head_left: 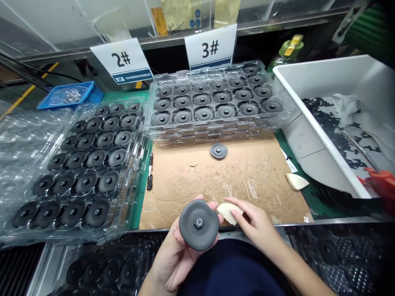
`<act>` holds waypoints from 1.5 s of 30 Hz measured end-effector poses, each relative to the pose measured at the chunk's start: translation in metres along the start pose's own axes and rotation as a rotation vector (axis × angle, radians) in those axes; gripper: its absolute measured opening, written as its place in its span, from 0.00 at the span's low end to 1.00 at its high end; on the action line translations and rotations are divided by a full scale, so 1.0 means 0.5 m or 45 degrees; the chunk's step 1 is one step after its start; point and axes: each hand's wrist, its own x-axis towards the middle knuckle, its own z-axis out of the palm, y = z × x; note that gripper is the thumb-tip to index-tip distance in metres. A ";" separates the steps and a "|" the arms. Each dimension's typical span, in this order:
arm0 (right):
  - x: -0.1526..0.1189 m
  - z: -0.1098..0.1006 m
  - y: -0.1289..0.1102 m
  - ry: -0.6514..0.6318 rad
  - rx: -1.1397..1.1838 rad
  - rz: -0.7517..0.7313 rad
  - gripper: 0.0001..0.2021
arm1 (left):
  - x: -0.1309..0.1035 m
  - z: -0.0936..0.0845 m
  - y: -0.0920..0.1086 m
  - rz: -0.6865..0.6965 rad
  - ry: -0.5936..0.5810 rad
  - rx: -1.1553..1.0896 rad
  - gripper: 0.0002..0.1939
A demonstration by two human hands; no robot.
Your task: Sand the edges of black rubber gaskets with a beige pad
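My left hand (177,255) holds a black rounded disc (197,236) by its edges, its face with a metal nut turned up toward the camera. Close beside it on the right, my right hand (254,222) grips a cream-coloured wedge-shaped pad (227,211) between thumb and fingers, near the disc's edge. A similar black disc (219,151) lies on the cardboard sheet (175,193), beyond both hands. A second cream pad (296,181) rests at the cardboard's right edge.
Clear plastic trays of black discs stand at the left (131,164) and back (216,127). On the right is a white bin (327,144) with small black parts and a red-handled tool (378,181). A black pen (150,170) lies left, a blue basket (92,92) back left.
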 end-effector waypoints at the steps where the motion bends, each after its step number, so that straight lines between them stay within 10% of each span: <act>1: -0.001 -0.012 -0.016 0.053 -0.007 -0.005 0.14 | 0.001 0.002 -0.001 -0.008 0.004 0.013 0.26; 5: -0.004 -0.048 -0.125 0.290 -0.137 -0.413 0.15 | -0.001 0.006 -0.012 0.003 0.049 0.060 0.28; 8: 0.006 -0.041 -0.190 0.147 -0.267 -0.890 0.15 | -0.005 -0.002 -0.020 0.053 0.103 0.104 0.29; 12: 0.029 -0.009 -0.213 0.001 -0.493 -0.693 0.14 | -0.004 -0.016 -0.023 0.209 0.160 0.166 0.25; 18: 0.050 -0.010 -0.209 -0.085 -0.312 -0.943 0.15 | -0.004 -0.022 -0.019 0.151 0.199 0.188 0.26; 22: 0.048 -0.034 -0.134 -0.053 -0.236 -0.543 0.15 | -0.022 -0.021 0.004 0.238 0.151 0.199 0.28; 29: 0.033 0.047 0.024 -0.047 -0.153 -0.330 0.13 | -0.025 -0.012 0.020 0.229 0.126 0.155 0.26; 34: 0.029 0.013 -0.071 0.197 -0.076 -0.274 0.14 | -0.014 0.001 0.007 0.209 0.203 0.120 0.26; 37: 0.015 0.004 -0.164 0.388 -0.053 -0.565 0.18 | -0.008 0.004 -0.004 0.239 0.254 0.119 0.25; 40: 0.009 0.019 -0.216 0.201 -0.099 -0.901 0.17 | -0.005 0.000 -0.009 0.208 0.249 0.143 0.21; 45: 0.032 0.032 -0.222 -0.093 -0.151 -0.805 0.14 | -0.001 0.000 -0.012 0.287 0.294 0.177 0.23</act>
